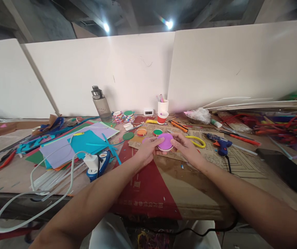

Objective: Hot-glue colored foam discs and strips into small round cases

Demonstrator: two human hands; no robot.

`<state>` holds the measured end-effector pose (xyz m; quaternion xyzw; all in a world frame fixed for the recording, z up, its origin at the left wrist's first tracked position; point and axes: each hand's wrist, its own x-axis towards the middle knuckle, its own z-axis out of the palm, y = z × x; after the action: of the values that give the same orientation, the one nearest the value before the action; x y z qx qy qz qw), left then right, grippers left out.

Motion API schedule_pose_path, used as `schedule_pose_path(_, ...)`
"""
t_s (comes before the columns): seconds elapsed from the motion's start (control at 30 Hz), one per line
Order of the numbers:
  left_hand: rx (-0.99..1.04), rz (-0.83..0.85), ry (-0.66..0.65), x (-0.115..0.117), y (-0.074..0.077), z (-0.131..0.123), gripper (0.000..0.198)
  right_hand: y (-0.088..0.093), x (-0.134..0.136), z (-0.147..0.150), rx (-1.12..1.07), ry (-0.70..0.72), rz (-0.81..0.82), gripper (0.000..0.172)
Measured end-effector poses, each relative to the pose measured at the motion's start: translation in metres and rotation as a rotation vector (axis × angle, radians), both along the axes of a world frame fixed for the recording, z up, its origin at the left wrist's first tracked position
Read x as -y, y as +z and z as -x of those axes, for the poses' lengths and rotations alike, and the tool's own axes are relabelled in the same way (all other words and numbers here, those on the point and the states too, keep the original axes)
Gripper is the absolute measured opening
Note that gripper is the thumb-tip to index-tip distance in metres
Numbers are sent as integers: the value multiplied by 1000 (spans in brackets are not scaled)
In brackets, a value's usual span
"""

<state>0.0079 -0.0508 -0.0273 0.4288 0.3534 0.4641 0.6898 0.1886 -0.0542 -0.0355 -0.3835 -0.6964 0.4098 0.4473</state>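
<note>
- Centrally, both hands meet over the middle of the surface, forearms reaching in from the lower corners of the view.
- Left hand: fingers curled partway, fingertips pressed to the left edge of the purple round piece.
- Right hand: likewise half closed, fingertips gripping the right edge of the same piece, so it is pinched between the two hands.
- The purple round piece faces up, with a pale rim showing under its near edge. It sits over a brown cardboard sheet, but I cannot tell whether it rests on the sheet or is lifted just off it.
- Just behind it are an orange disc and a small green disc. A darker green disc lies further left.
- Yellow-handled scissors lie just beside the right hand, and a blue glue gun lies beyond them to the right.
- A red paper sheet spreads under the left forearm.
- To the left are coloured foam sheets, with a white plug on a looping cable in front of them.
- At the back wall stand a grey water bottle and stacked paper cups.
</note>
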Motion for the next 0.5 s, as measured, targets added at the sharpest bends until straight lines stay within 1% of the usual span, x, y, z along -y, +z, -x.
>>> schedule_pose_path(0.1, 45, 54, 7, -1, 1, 0, 27, -3, 1, 3, 30, 15, -40, 68)
schedule_pose_path(0.13, 51, 68, 7, -1, 1, -1, 26, -4, 1, 4, 65, 9, -53, 75)
schedule_pose_path(0.17, 53, 79, 6, -1, 1, -1, 24, -4, 2, 5, 99, 4, -72, 78)
schedule_pose_path(0.2, 53, 88, 2, 0, 1, -2, 24, -4, 2, 5, 125, 2, -95, 78)
schedule_pose_path(0.3, 59, 106, -18, 0, -1, -3, 22, -2, 3, 4, 153, 29, -143, 70)
schedule_pose_path(0.43, 87, 114, -37, -2, -3, 0, 24, 3, 3, -1, 140, 143, -100, 67)
schedule_pose_path(0.5, 78, 85, -42, -4, -3, 1, 27, 5, 4, -3, 134, 182, -79, 66)
